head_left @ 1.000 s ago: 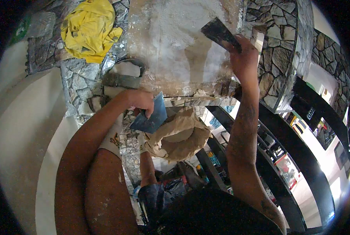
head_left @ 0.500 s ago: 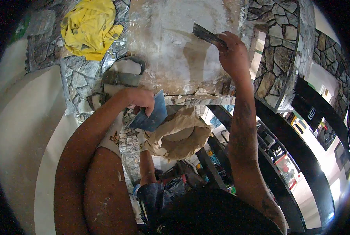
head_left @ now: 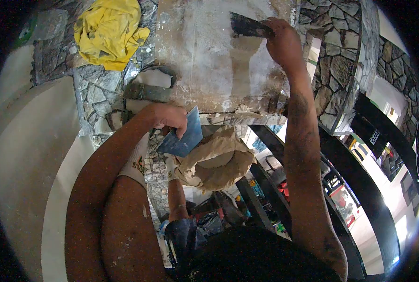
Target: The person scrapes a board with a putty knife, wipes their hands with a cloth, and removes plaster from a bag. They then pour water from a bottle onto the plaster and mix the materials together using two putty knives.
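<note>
My right hand (head_left: 285,44) is closed around a wide, dark putty knife (head_left: 250,26). Its blade lies against a whitish, patchy panel (head_left: 190,51), just above a darker streak of wet-looking filler (head_left: 242,63). Lower down, my left hand (head_left: 172,121) grips a blue-grey flat scraper plate (head_left: 186,141), tilted, with its fingers over the near face. That plate is beside an open brown paper bag (head_left: 240,164), overlapping the bag's left edge in view. What the bag contains is hard to make out.
A yellow cloth (head_left: 108,35) lies crumpled on the left. My sock-covered foot in a grey slide sandal (head_left: 148,92) rests near the panel's left edge. Stone-patterned facing (head_left: 338,61) flanks the panel on the right. Dark slats (head_left: 355,192) with gaps between them run along the lower right.
My right hand has moved slightly up and right with the putty knife, whose blade is now flatter across the panel. The streak below it reaches higher. My left hand has hardly moved.
</note>
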A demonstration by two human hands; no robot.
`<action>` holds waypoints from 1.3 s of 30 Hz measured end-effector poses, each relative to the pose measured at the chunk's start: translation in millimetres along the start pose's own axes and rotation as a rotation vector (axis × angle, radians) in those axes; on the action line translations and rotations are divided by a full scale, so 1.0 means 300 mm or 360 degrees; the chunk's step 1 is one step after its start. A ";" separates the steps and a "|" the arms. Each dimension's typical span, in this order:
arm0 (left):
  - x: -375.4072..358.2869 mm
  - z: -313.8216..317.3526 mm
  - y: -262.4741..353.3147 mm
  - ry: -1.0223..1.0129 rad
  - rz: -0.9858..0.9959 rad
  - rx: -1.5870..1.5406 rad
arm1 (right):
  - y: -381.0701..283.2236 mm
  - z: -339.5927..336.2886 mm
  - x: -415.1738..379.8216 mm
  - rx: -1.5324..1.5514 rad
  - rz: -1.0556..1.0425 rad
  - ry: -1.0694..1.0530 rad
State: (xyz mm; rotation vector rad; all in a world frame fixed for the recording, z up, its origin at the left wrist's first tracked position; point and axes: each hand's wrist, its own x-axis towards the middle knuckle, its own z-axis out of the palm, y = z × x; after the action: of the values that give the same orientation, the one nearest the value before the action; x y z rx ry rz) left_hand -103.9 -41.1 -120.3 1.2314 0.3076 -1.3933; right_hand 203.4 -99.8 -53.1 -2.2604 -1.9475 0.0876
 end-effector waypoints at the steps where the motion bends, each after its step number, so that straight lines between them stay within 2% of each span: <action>1: -0.038 -0.002 0.026 0.0031 -0.0014 0.0006 | 0.002 -0.001 0.004 0.0035 0.0038 -0.0013; 2: -0.059 -0.002 0.040 0.0062 -0.0028 0.0012 | -0.002 -0.010 0.016 0.0068 0.0076 -0.0027; 4: 0.120 -0.003 -0.137 -0.0156 0.0553 0.0000 | -0.012 -0.021 0.032 0.0091 0.0141 -0.0055; 6: 0.078 -0.006 -0.093 -0.0161 0.0522 0.0073 | -0.022 -0.034 0.042 0.0067 0.0192 -0.0089; 8: -0.016 -0.006 0.033 0.0052 -0.0122 0.0223 | -0.048 -0.081 0.029 0.0014 0.0238 -0.0100; 9: -0.017 -0.006 0.034 0.0061 -0.0092 0.0216 | -0.066 -0.106 0.017 -0.0012 0.0260 -0.0104; 14: 0.058 0.004 -0.035 -0.0006 0.0169 0.0055 | -0.087 -0.147 -0.105 0.0188 0.0824 0.0217; 18: 0.025 0.004 -0.005 0.0063 0.0055 0.0094 | -0.104 -0.118 -0.161 0.0329 0.1095 0.0422; 21: 0.029 -0.002 -0.008 0.0040 0.0059 0.0142 | -0.100 -0.075 -0.157 0.0284 0.1015 0.0561; 23: 0.048 0.001 -0.027 0.0091 0.0062 0.0242 | -0.102 -0.078 -0.149 0.0234 0.1057 0.0431; 27: 0.123 0.011 -0.094 0.0126 0.0338 0.0364 | -0.127 -0.101 -0.117 0.0063 0.1009 0.0435; 30: 0.132 0.008 -0.091 0.0035 0.0303 0.0337 | -0.111 -0.092 -0.117 0.0016 0.0871 0.0513; 35: -0.005 0.008 -0.001 0.0094 0.0046 0.0049 | -0.109 -0.081 -0.108 0.0103 0.1028 0.0451; 38: -0.002 0.004 0.002 0.0008 0.0036 0.0103 | -0.090 -0.054 -0.098 0.0023 0.0891 0.0478; 39: 0.029 0.001 -0.031 -0.0029 0.0207 0.0139 | -0.083 -0.041 -0.096 -0.0006 0.0811 0.0506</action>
State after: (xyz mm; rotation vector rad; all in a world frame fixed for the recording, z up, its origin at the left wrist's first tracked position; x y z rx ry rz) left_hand -109.8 -43.7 -131.2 1.2865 0.1522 -1.3165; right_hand 176.5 -125.7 -38.6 -2.5292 -1.1940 -0.2041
